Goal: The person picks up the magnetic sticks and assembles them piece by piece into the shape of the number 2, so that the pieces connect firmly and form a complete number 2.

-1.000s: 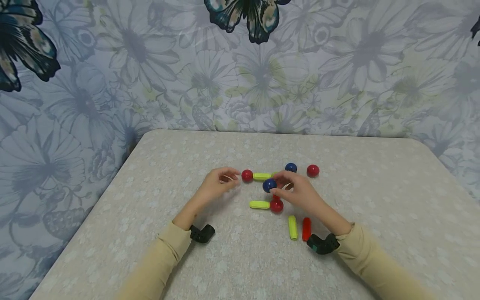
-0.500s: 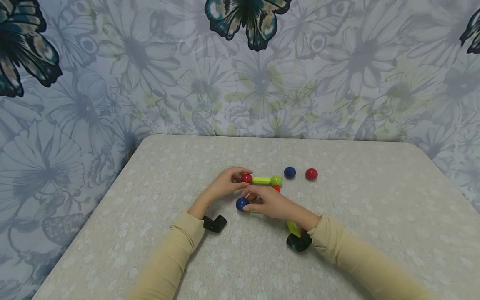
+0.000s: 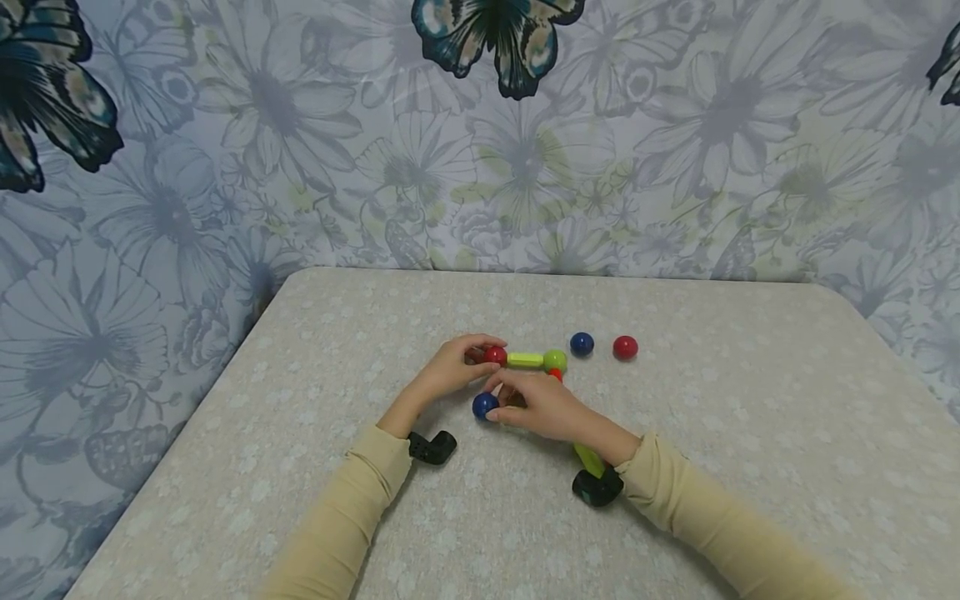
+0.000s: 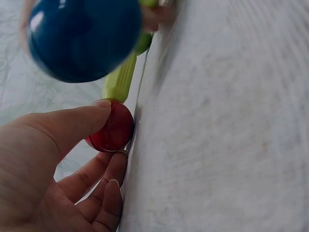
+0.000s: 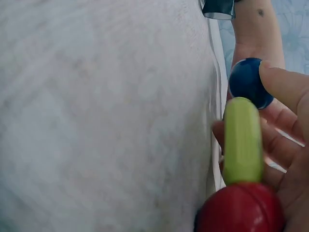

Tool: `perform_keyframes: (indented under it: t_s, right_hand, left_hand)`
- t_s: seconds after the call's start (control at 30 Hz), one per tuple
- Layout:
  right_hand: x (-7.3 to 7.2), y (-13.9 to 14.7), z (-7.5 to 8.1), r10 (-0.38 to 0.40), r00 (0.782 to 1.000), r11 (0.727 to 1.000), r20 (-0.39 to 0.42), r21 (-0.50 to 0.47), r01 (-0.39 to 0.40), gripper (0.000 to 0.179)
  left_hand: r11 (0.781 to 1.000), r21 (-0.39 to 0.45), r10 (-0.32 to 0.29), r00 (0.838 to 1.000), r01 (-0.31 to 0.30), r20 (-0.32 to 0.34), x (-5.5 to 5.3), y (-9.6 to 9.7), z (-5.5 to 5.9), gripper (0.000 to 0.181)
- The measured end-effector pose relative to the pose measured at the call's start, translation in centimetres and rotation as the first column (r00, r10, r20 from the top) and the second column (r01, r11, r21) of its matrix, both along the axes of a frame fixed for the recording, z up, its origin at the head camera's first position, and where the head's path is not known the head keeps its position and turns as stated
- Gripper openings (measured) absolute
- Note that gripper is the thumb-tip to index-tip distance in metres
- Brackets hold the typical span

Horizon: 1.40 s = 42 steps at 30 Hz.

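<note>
Facing a flowered wall (image 3: 675,150), we looked over a pale table (image 3: 750,358), with the things gathered around its middle. Next in size came the hands. We saw the left hand (image 3: 450,367) narrowed on a red ball (image 3: 495,356), thumb on one side and fingers on the other, while the right hand (image 3: 543,406) pinched a blue ball (image 3: 483,406) between thumb and fingers. A lime stick (image 3: 525,360) ran from the left hand's ball to a green ball (image 3: 555,360), with a red stick (image 3: 556,374) showing just in front of that. In the right wrist view we found a nearer lime stick (image 5: 243,140), rising from a second red ball (image 5: 241,210) towards the pinched blue one; whether those two touched, we could not tell. Another lime stick (image 3: 588,460) lay partly hidden by the right wrist. Smallest, a spare blue ball (image 3: 582,343) and a spare red ball (image 3: 626,347) sat apart, right of the green one. We judged the step in hand to be fitting the pinched ball onto the nearer stick's free end. The next move, we thought, called for lining up both, then a straight push.
</note>
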State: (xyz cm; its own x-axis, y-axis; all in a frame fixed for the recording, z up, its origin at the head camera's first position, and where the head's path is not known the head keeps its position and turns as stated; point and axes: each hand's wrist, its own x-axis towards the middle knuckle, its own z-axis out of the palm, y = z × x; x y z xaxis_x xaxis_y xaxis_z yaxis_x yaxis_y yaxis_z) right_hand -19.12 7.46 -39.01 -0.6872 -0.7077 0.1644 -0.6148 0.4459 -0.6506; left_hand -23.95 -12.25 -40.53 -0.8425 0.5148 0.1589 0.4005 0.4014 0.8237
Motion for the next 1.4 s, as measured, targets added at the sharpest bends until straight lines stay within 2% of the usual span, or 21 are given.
perform_keyframes:
  t_s: [0.23, 0.37, 0.63, 0.67, 0.7, 0.87, 0.9, 1.13, 1.3, 1.4]
  right_hand:
    - [-0.1, 0.1, -0.3, 0.068, 0.995, 0.996, -0.072, -0.056, -0.072, 0.031]
    - [-0.2, 0.3, -0.2, 0.084, 0.994, 0.994, -0.075, -0.064, -0.089, 0.031]
    - [-0.4, 0.6, -0.4, 0.102, 0.995, 0.987, 0.010, -0.126, -0.100, 0.029]
    - [-0.1, 0.5, 0.1, 0.100, 0.995, 0.986, 0.026, -0.134, -0.096, 0.029]
    - [-0.1, 0.6, 0.1, 0.102, 0.994, 0.985, 0.033, -0.141, -0.096, 0.028]
    - [-0.1, 0.8, 0.2, 0.082, 0.994, 0.986, 0.070, -0.154, -0.071, 0.028]
    - [-0.3, 0.9, -0.4, 0.080, 0.994, 0.985, 0.075, -0.162, -0.067, 0.029]
    - [-0.2, 1.5, -0.5, 0.051, 0.985, 0.973, 0.164, -0.230, -0.012, 0.029]
    - [-0.2, 1.8, -0.5, 0.081, 0.973, 0.962, 0.217, -0.273, -0.019, 0.035]
    - [-0.2, 1.8, -0.4, 0.101, 0.973, 0.960, 0.206, -0.277, -0.041, 0.038]
  left_hand:
    - [0.999, -0.027, 0.029, 0.999, -0.028, 0.032, -0.2, 0.3, -0.2, 0.035]
    - [0.998, -0.034, 0.045, 0.998, -0.044, 0.036, -0.3, 0.3, -0.2, 0.034]
    - [0.999, -0.022, 0.046, 0.998, -0.045, 0.036, -0.4, 0.1, -0.5, 0.035]
    - [0.999, -0.018, 0.043, 0.998, -0.042, 0.043, 0.0, 0.2, 0.0, 0.034]
    - [0.999, -0.015, 0.041, 0.998, -0.040, 0.043, 0.0, 0.2, 0.0, 0.034]
    - [0.999, -0.021, 0.046, 0.998, -0.045, 0.047, -0.1, 0.3, -0.1, 0.034]
    - [0.998, -0.025, 0.051, 0.998, -0.050, 0.042, -0.4, 0.2, -0.6, 0.034]
    - [0.998, -0.031, 0.054, 0.998, -0.053, 0.041, -0.4, 0.4, -0.6, 0.034]
    - [0.998, -0.032, 0.053, 0.998, -0.052, 0.035, -0.4, 0.4, -0.6, 0.034]
    - [0.998, -0.033, 0.054, 0.998, -0.052, 0.038, -0.3, 0.4, -0.6, 0.034]
